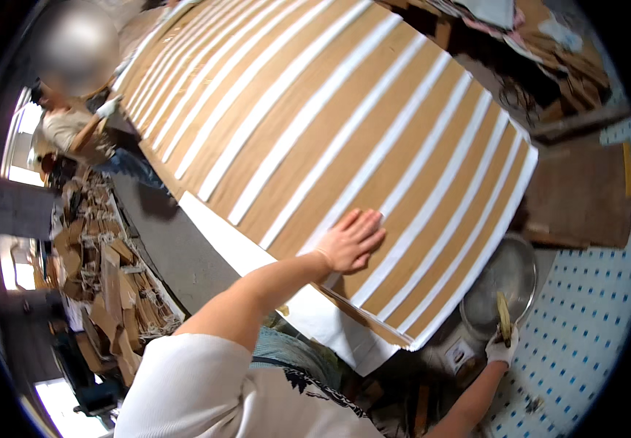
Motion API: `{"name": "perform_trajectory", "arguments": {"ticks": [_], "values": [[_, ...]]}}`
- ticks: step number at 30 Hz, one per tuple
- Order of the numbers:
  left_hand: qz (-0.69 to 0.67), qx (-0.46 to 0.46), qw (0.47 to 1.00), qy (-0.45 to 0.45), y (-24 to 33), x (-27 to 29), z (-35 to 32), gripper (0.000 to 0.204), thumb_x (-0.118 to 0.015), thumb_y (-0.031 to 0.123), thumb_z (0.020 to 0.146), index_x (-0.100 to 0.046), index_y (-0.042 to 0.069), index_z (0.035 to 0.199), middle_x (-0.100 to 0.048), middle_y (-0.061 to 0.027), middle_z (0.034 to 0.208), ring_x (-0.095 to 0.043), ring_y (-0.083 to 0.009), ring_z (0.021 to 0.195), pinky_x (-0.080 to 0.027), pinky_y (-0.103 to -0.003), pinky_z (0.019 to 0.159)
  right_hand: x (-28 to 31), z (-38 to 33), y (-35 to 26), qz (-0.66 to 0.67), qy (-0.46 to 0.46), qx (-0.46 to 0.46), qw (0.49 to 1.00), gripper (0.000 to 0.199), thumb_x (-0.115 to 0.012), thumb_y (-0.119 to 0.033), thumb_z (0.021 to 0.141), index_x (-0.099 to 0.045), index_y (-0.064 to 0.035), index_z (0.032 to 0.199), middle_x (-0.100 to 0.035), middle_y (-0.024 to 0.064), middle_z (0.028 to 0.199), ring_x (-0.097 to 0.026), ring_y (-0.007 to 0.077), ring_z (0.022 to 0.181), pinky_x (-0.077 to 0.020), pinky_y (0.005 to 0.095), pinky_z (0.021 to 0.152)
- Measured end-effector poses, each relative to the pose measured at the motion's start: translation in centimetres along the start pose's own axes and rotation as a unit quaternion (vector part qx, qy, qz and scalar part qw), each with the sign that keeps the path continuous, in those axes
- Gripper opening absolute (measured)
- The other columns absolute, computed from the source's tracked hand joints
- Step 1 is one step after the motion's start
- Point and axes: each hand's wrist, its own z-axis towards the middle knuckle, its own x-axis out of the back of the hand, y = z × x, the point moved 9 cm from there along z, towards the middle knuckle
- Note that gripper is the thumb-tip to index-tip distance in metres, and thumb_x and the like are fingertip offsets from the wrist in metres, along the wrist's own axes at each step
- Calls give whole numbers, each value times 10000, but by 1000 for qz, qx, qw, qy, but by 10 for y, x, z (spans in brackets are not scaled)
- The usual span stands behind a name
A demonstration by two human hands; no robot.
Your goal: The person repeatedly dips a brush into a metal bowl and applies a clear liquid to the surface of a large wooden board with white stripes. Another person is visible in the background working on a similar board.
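Left grip (356, 241) flat, empty, on striped panel (330, 139) by near edge; right grip (502, 347) closed round brush-like tool (504, 314). Likely smoothing; next needs even pressure.

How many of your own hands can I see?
2: the left hand rests on the striped board; the white-gloved right hand holds a brownish tool by the metal bowl.

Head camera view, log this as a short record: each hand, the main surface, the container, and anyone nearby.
left hand: palm down on striped sheet
right hand: white-gloved, gripping slim yellowish tool
surface: brown sheet with white stripes
container: round metal basin, beside the sheet's right edge
nearby: co-worker, upper left, white-gloved hand at the sheet's edge
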Motion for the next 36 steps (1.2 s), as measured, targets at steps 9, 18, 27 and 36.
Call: {"name": "perform_trajectory", "arguments": {"ticks": [9, 18, 27, 36], "values": [[-205, -58, 976, 52, -6, 82, -45, 563, -640, 251, 860, -487, 134, 1389, -429, -185, 1433, -360, -359, 1384, -266, -552, 1151, -274, -237, 4, -122, -83, 127, 981, 386, -605, -376, 943, -606, -102, 1213, -605, 54, 1250, -605, 177, 1071, -517, 282, 794], [-252, 20, 939, 233, -244, 238, -222, 328, -664, 248, 847, -663, 92, 1136, -625, -126, 1135, -591, -309, 1050, -481, -448, 894, -520, -411, 180, -155, -346, 136, 915, 406, -561, -211, 975, -522, 16, 1309, -619, 144, 1247, -630, 259, 1101, -533, 384, 953], [-37, 74, 987, 137, -486, 289, -348, 502, -689, 311, 751, -643, 272, 1249, -587, -32, 1225, -518, -283, 1127, -275, -604, 1095, -787, -530, 360, -540, -365, 429, 626, 443, -624, -203, 931, -570, -107, 1360, -639, 106, 1281, -636, 200, 1092, -457, 320, 978], [-42, -3, 998, 53, -520, 257, -351, 671, -673, 267, 666, -601, 316, 1331, -557, -10, 1323, -482, -307, 1194, -218, -654, 1126, -887, -577, 465, -591, -352, 571, 449, 344, -718, -367, 806, -683, -130, 1053, -674, 126, 1106, -661, 300, 940, -528, 416, 825]]}}
